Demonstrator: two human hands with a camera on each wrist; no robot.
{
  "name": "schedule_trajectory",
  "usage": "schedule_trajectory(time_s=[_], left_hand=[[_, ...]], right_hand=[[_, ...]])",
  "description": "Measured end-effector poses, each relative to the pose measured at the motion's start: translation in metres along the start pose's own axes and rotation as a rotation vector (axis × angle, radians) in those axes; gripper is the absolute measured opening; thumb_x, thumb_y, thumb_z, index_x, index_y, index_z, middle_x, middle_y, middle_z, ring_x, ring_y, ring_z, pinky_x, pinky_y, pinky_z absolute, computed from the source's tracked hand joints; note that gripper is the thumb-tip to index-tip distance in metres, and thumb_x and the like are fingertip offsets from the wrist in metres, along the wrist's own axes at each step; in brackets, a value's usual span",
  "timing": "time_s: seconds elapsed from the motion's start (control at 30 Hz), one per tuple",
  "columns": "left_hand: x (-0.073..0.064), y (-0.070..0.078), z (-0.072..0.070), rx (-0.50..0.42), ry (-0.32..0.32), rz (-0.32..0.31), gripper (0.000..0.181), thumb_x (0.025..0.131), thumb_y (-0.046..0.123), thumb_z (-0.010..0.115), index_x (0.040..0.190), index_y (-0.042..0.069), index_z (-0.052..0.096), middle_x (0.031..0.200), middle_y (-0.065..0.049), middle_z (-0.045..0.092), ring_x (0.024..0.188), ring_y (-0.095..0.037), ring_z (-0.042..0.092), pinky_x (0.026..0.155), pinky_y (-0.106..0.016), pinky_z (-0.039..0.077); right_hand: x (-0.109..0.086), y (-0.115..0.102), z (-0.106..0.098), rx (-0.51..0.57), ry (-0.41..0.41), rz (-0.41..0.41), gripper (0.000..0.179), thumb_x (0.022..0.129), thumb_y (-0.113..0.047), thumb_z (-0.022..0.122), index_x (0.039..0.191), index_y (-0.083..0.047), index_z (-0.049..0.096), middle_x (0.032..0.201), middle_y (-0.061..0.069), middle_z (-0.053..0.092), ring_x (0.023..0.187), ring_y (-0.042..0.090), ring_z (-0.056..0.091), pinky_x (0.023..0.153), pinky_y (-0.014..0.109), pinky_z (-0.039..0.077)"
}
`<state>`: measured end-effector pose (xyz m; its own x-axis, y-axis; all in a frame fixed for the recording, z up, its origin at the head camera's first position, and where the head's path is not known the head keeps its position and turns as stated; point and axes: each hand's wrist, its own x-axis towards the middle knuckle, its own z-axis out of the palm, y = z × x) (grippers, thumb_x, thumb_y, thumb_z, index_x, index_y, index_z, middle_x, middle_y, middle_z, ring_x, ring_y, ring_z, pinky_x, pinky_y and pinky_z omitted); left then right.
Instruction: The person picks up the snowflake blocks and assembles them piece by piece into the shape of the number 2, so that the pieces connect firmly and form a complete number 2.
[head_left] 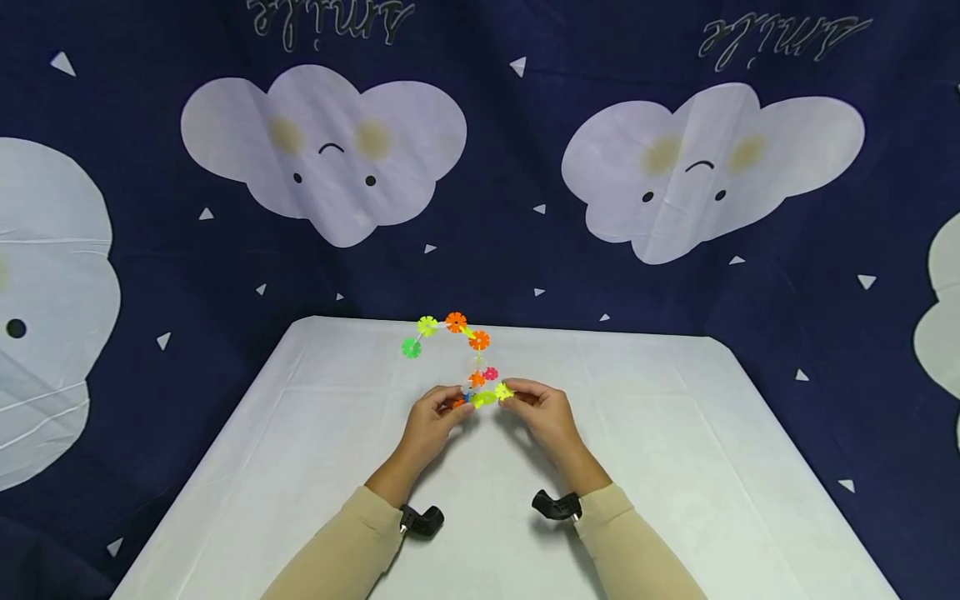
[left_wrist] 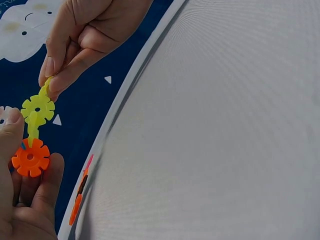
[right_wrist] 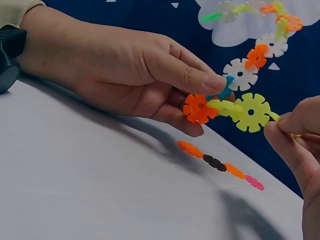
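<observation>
Both hands hold one chain of notched plastic snowflake discs (head_left: pixel 478 340) above the white table. My left hand (head_left: pixel 430 425) grips it where a blue disc (right_wrist: pixel 220 93) meets an orange disc (left_wrist: pixel 30 158). The thumb lies over the blue disc, largely covering it; fingers are behind. My right hand (head_left: pixel 549 417) pinches a yellow disc at the chain's end between thumb and finger, beyond a full-face yellow disc (right_wrist: pixel 251 112). From the left hand the other stretch arcs up through white, orange and yellow discs to a green disc (head_left: pixel 411 348).
A short strip of orange, black and pink discs (right_wrist: pixel 215 162) lies on the white table (head_left: pixel 637 433), below the hands in the right wrist view. A dark blue curtain (head_left: pixel 510 267) printed with clouds hangs behind the table's far edge.
</observation>
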<state>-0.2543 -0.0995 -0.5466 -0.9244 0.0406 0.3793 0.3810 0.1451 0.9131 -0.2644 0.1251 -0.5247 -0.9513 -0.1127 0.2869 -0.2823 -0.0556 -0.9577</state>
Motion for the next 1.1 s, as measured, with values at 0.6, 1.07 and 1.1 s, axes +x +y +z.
schedule_trajectory(time_s=[0.6, 1.07, 1.1], left_hand=[[0.001, -0.002, 0.002, 0.033, -0.009, 0.039, 0.027, 0.090, 0.002, 0.084, 0.115, -0.006, 0.075, 0.105, -0.015, 0.070, 0.095, -0.027, 0.065, 0.080, -0.023, 0.055], [0.000, -0.001, 0.000, 0.101, -0.103, 0.029, 0.031, 0.092, 0.006, 0.082, 0.120, -0.005, 0.074, 0.113, -0.010, 0.070, 0.101, -0.030, 0.066, 0.087, -0.029, 0.058], [0.000, -0.002, 0.000, 0.103, -0.113, 0.033, 0.032, 0.092, 0.005, 0.082, 0.121, -0.006, 0.074, 0.113, -0.011, 0.070, 0.102, -0.030, 0.066, 0.087, -0.030, 0.058]], right_hand=[[0.003, 0.002, -0.005, -0.210, -0.074, -0.062, 0.028, 0.087, 0.015, 0.077, 0.115, 0.013, 0.074, 0.109, 0.027, 0.073, 0.089, 0.025, 0.069, 0.075, 0.018, 0.057], [0.003, -0.002, -0.016, -0.259, -0.176, -0.017, 0.025, 0.088, 0.006, 0.083, 0.112, 0.008, 0.077, 0.103, 0.020, 0.076, 0.082, 0.018, 0.073, 0.072, 0.022, 0.058], [0.003, -0.002, -0.017, -0.265, -0.186, -0.015, 0.024, 0.087, 0.005, 0.083, 0.111, 0.008, 0.077, 0.103, 0.019, 0.077, 0.082, 0.018, 0.073, 0.072, 0.023, 0.059]])
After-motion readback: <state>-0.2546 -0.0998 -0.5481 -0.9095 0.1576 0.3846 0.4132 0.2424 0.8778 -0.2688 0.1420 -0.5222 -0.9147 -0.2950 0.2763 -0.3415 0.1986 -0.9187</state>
